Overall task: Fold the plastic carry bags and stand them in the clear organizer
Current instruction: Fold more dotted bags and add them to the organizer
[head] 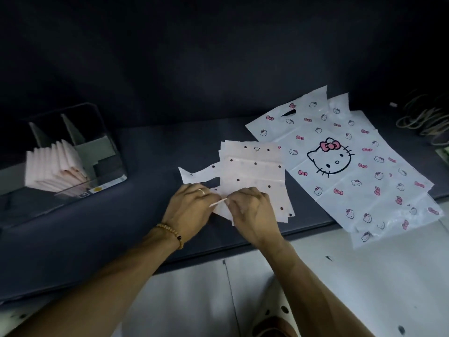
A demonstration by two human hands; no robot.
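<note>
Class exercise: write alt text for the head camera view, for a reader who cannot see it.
Two hands, left hand and right hand, pinch the near edge of a pale polka-dot bag on a dark table. Cat-print bags lie stacked to the right; a clear organizer at left holds folded bags standing upright.

Pale dotted bag (pixel 252 173), partly folded

I count one clear plastic organizer (pixel 102 152), one pale pink dotted plastic bag (pixel 255 173) and two hands; the stacked cat-print bags are uncountable.
</note>
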